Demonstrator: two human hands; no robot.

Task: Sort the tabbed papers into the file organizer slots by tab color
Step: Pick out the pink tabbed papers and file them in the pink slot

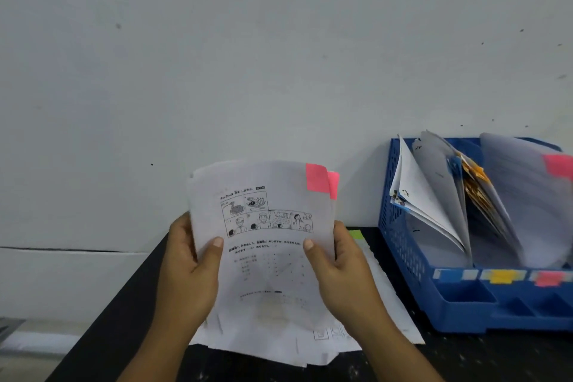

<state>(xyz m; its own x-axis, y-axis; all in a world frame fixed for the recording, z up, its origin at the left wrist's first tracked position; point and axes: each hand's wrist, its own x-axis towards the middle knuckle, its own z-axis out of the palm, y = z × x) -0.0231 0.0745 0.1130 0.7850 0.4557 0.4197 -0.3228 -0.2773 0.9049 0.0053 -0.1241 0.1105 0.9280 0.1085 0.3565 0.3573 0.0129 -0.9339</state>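
A big pale wall [248, 56] fills the space behind everything. Below it sits a black bench [130, 313]. On the bench, to the right of the held papers, stands a blue file organizer [403, 245] with holes in its side. Papers stand tilted in its slots. One sheet in the slot farthest from the held papers has a pink tab [558, 166]. Along the front edge of the organizer are small labels: a yellow label [502, 277] and a pink label [549, 279], and a pale one beside them that is too blurry to tell.

The held papers [263, 236] are up in the air over the bench, well apart from the organizer. The front sheet has cartoon pictures and print. A pink sticky tab [316, 177] is at its top corner, nearest the organizer, with a second pink tab just behind it.

The left hand [189, 270] pinches the side of the held papers away from the organizer, thumb on the front. The right hand [338, 270] pinches the other side the same way.

Under the held papers, a pile of loose sheets [279, 344] lies flat on the bench. A small green tab [356, 234] peeks out beside the right hand.
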